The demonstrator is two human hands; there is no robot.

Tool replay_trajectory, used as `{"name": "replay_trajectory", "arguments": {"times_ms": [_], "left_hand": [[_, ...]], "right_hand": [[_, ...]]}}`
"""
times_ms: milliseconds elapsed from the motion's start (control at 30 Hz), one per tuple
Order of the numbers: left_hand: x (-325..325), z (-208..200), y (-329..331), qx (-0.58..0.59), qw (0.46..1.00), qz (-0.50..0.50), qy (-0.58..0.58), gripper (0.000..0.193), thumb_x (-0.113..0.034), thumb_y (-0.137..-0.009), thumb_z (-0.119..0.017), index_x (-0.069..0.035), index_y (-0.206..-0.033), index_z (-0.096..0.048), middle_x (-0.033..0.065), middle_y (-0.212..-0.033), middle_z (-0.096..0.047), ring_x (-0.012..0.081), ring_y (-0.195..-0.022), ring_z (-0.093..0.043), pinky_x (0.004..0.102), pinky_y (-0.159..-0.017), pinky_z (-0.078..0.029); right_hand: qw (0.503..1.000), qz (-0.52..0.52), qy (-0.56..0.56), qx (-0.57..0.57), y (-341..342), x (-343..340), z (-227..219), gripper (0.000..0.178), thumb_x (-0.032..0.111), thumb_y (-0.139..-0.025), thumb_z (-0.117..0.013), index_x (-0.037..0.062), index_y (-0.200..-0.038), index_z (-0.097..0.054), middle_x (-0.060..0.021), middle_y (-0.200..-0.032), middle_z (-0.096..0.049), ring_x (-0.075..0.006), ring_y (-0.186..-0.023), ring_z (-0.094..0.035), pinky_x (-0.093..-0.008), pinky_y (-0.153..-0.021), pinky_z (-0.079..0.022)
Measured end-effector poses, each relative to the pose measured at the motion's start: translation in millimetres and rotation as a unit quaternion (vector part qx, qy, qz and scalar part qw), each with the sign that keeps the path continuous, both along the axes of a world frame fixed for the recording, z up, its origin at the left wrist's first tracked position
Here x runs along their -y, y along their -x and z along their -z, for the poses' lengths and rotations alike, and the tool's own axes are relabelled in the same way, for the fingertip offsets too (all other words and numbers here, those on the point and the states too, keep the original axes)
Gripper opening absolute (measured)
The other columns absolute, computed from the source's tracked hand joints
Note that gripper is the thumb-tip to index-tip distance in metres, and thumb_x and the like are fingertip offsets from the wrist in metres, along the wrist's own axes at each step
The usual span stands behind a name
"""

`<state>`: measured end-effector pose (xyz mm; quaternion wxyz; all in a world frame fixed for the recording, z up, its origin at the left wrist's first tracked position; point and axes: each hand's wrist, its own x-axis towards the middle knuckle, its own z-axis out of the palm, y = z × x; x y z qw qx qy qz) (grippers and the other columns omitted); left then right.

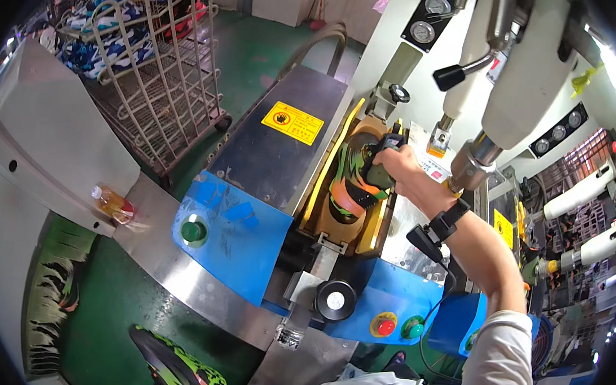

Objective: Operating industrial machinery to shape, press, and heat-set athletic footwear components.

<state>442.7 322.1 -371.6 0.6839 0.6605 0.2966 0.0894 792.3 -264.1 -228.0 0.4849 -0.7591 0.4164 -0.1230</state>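
Black, green and orange, a patterned sneaker lies between the long yellow pads of a blue-and-grey metal machine. The bare right hand curls closed around its dark upper part, fingertips partly hidden. Farther out are a similarly coloured second shoe, lower left, and a grey wire-sided trolley.

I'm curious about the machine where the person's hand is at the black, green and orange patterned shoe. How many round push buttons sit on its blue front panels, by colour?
Green round push buttons: 2
Red round push button: 1
Total: 3
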Motion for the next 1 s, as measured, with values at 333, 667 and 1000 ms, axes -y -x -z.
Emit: {"name": "replay_trajectory", "arguments": {"times_ms": [333, 667, 1000], "left_hand": [[44, -26, 3, -0.199, 0.926, -0.151, 0.284, 0.042, -0.019, -0.078, -0.055, -0.002, -0.117, -0.057, 0.0127, -0.11, -0.061, 0.0295, -0.096, -0.059, 0.0409, -0.081, -0.05], [99, -40, 18, -0.077, 0.952, -0.061, 0.288, 0.022, -0.015, -0.083, -0.054, -0.004, -0.102, -0.057, 0.0118, -0.093, -0.059, 0.0262, -0.075, -0.057, 0.0324, -0.066, -0.052], [118, -94, 44, 0.023, 0.917, -0.016, 0.398, 0.048, -0.009, -0.065, -0.055, 0.001, -0.112, -0.055, 0.0125, -0.096, -0.063, 0.029, -0.087, -0.065, 0.0414, -0.084, -0.053]], "right_hand": [[0.966, -0.065, 0.242, -0.067, -8, -41, 52, 0.049, 0.017, -0.069, -0.061, -0.0127, -0.104, -0.046, -0.0314, -0.099, -0.06, -0.0422, -0.098, -0.062, -0.0437, -0.088, -0.049], [0.977, -0.027, 0.207, -0.052, 2, -28, 40, 0.058, 0.028, -0.074, -0.065, -0.0086, -0.114, -0.046, -0.0271, -0.11, -0.06, -0.0373, -0.1, -0.063, -0.0442, -0.078, -0.053], [0.808, -0.403, 0.425, 0.057, 337, -106, -38, 0.078, 0.022, -0.077, -0.071, -0.0123, -0.136, -0.032, -0.0339, -0.14, -0.034, -0.0475, -0.133, -0.032, -0.0532, -0.109, -0.027]]}}
